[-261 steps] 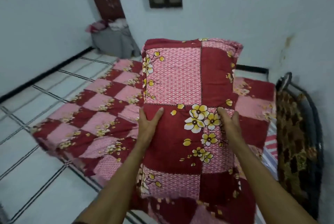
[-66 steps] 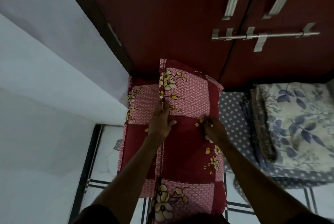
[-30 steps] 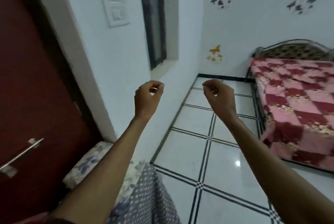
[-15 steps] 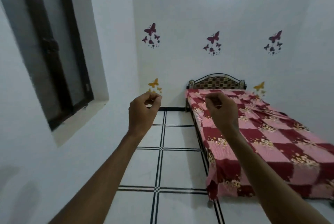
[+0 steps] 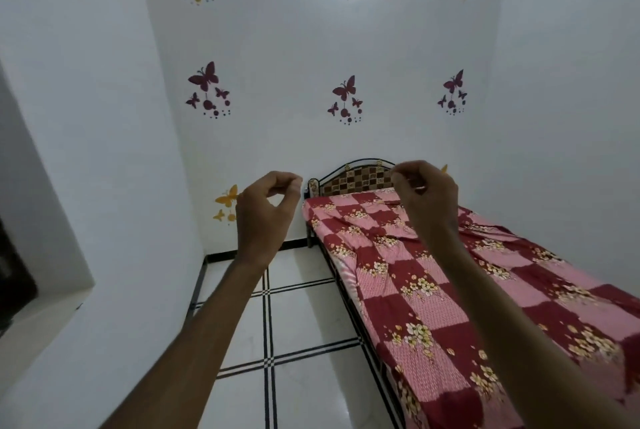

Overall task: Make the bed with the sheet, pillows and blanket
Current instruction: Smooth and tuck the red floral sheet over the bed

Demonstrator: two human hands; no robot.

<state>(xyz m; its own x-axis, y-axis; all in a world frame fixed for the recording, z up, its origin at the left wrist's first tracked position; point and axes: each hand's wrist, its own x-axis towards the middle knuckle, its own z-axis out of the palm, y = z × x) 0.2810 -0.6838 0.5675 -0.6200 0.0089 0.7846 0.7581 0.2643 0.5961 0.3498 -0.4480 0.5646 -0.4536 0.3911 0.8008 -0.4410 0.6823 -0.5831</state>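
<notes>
View count: one, the head camera; no second view shared the scene.
Position: worn at head height, standing on the tiled floor [image 5: 301, 317] off the foot and left side of the bed [image 5: 450, 290].
Facing: forward along the bed toward the headboard [image 5: 356, 179] and the far wall [image 5: 311, 47] with its butterfly stickers, tilted only slightly down.
Nearness: both forearms ran up from the lower edge, the left hand [image 5: 266, 210] and right hand [image 5: 426, 196] close to the lens; the headboard stood well beyond them.
Lens: wide-angle, so the side walls bowed inward.
</notes>
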